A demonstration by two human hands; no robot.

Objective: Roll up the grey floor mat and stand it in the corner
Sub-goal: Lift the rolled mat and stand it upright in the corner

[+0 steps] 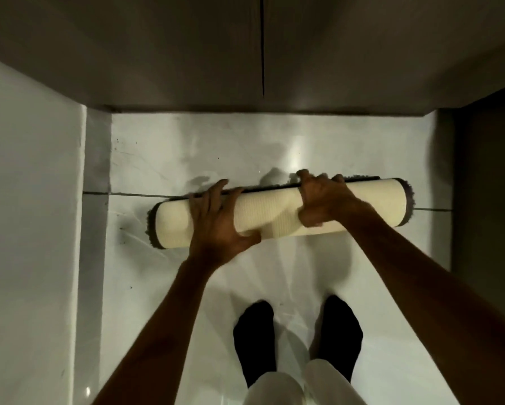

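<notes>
The floor mat [269, 213] lies rolled into a tight tube across the glossy white floor, its cream backing outward and grey pile showing at both ends and along the far seam. My left hand [216, 220] grips the roll left of its middle, fingers over the top and thumb underneath at the near side. Right of the middle, my right hand [321, 200] clamps the tube, denting the backing. The roll runs left to right, slightly tilted.
A dark cabinet front [263, 54] with a vertical door seam stands just beyond the roll. To the left rises a white wall [29, 200], to the right a dark panel [491, 185]. My feet in black socks [298, 337] stand on the tile below the roll.
</notes>
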